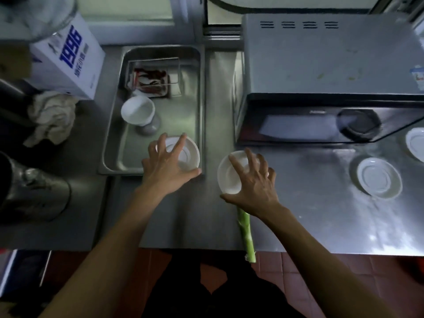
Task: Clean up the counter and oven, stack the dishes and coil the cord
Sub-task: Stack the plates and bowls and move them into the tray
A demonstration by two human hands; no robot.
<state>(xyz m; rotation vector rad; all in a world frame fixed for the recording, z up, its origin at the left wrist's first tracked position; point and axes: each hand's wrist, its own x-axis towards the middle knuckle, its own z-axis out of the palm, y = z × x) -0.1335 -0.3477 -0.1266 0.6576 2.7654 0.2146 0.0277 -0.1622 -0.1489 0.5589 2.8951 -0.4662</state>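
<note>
The left hand (168, 165) is spread over a white bowl (185, 152) that sits in the near right corner of a steel tray (119, 143); its fingers reach across the bowl's rim and the thumb lies along the near edge, but whether they actually grip it I cannot tell. The right hand (252, 180) is likewise splayed over a second white dish (229, 173) standing on the steel worktop (309, 214) just right of the tray, fingers curved over the far rim and thumb under the near edge, so it seems to hold the dish from above. A green vegetable stalk (246, 235) runs from beneath the right wrist to the worktop's front edge and hangs slightly over it. Further back in the tray stands a white cup (138, 111), with a red and white wrapper (150, 82) behind it. To the right, a white saucer (378, 177) lies upside down on the worktop, well apart from the hands, and another white plate (416, 143) is cut off by the right edge. Behind them sits a silver microwave oven (321, 65) with its dark door (309, 125) facing forward. Left of the tray lies a crumpled cloth (51, 118), beside a white carton printed with 1996 (68, 56), and a metal pot (34, 193) stands nearer the front.
</note>
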